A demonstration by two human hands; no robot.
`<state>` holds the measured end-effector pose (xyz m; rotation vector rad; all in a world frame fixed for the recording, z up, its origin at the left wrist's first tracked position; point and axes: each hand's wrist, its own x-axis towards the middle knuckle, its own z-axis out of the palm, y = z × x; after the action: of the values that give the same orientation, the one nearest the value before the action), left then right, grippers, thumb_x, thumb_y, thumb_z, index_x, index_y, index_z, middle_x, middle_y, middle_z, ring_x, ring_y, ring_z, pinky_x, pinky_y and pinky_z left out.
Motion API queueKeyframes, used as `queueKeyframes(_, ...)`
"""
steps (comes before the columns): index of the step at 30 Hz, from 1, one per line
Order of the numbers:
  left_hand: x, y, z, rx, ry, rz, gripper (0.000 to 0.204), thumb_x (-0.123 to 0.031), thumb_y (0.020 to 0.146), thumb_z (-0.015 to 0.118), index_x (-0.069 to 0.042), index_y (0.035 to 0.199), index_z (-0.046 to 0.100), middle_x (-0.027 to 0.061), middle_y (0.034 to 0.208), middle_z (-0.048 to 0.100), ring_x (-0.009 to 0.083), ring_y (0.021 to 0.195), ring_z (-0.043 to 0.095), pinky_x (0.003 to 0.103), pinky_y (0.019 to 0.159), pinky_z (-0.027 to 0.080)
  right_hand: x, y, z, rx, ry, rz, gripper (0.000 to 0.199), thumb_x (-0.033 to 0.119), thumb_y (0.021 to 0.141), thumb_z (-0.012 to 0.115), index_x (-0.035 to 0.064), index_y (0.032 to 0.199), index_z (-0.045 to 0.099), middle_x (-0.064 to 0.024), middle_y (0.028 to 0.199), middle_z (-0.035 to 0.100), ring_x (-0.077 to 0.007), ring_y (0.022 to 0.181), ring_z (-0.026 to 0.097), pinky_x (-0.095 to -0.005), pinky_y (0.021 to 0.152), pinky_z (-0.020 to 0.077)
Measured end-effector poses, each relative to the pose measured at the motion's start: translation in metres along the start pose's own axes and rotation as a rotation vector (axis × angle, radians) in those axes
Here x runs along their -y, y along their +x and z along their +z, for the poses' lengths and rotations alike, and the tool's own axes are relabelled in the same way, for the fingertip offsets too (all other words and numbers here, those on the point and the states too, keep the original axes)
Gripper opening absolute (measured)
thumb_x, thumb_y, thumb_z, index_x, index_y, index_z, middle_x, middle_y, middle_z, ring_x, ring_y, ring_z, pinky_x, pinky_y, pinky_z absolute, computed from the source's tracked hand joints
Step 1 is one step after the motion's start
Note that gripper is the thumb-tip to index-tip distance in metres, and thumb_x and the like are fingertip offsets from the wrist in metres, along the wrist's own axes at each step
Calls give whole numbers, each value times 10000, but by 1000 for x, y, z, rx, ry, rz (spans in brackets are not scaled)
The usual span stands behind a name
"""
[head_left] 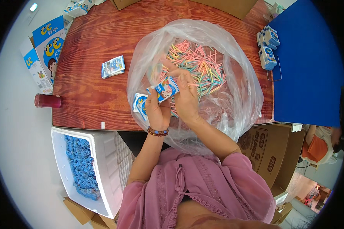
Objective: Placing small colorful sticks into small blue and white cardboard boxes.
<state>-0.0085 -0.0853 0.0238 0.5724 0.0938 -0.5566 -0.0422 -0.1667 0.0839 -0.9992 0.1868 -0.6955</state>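
My left hand (158,110), with a beaded bracelet at the wrist, is closed on several small blue-and-white packets (140,103). One packet (166,89), with a cartoon figure on it, sticks up from its fingers and tilts to the right. At that packet's right end, my right hand (186,99) is closed, its fingertips pinched together. A thin pink stick (193,84) pokes out beside those fingers. Both hands are over a large clear plastic bag (239,72), spread wide and holding a heap of thin pink, yellow and green sticks (202,63).
A small stack of packets (113,67) lies on the red-brown wooden table (91,103), left of the bag. At the left edge is a red jar (48,100). Bundled packets (268,57) sit far right by a blue panel (309,61). A white foam box (109,168) holds many blue packets below.
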Motion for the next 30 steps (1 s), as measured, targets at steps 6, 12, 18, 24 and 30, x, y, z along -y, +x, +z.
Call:
queueKeyframes(6,-1,7,-13,120,-180,-92,324,-318,1006,489,-28,1101,598,73,1117,660,165,998,638,328,862,526,1,21,-17,124,189,-65,385,309,1034,378,-13,1173,537,-230,1386,463,-268,1329,408,-403,1142,237)
queueKeyframes(12,-1,5,-15,112,-117,-79,313,-306,1004,493,-34,1119,595,74,1132,657,176,1014,636,346,884,523,7,30,-9,215,66,-142,411,301,1035,309,-18,1194,514,-249,1396,446,-289,1332,407,-451,1160,214)
queueKeyframes(18,-6,2,-15,109,-151,-110,292,-298,1005,495,-43,1103,599,63,1118,661,176,1007,639,354,882,520,4,26,-13,369,-211,-54,446,299,1018,365,-42,1288,464,-244,1396,446,-307,1342,389,-425,1162,206)
queueKeyframes(24,-5,5,-24,65,-136,-92,266,-286,1002,505,-50,1081,597,53,1085,667,158,989,638,343,872,514,0,23,-8,223,-9,-94,416,299,1029,377,5,1252,569,-129,1382,507,-263,1367,352,-404,1146,213)
queueKeyframes(30,-3,4,-17,-12,-121,-80,263,-283,996,519,-47,1086,595,58,1079,668,164,957,640,333,833,520,-10,19,-16,371,-518,-164,456,335,1036,361,-10,1264,553,-117,1410,475,-261,1385,319,-396,1149,202)
